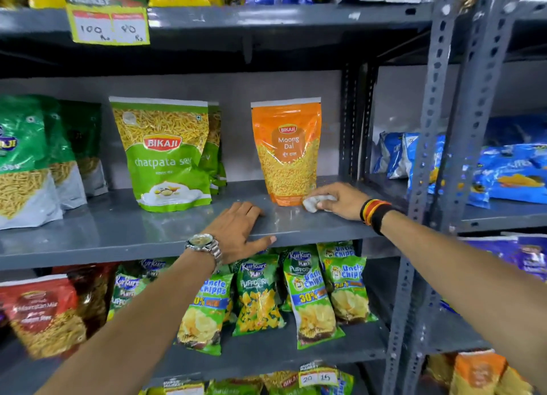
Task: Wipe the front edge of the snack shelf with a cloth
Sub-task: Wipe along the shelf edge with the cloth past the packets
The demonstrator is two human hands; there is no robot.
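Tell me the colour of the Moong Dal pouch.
Orange, with a white top strip; the Moong Dal pouch shows in the head view.

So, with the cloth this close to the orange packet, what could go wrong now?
1. The right hand holds the crumpled white cloth against the foot of the upright orange Moong Dal pouch; a sweep could tip it.
2. The left hand rests on the grey metal shelf edge, in the way of a leftward wipe.

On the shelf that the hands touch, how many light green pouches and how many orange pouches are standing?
Light green pouches: 2 visible, one behind the other
Orange pouch: 1
Total: 3
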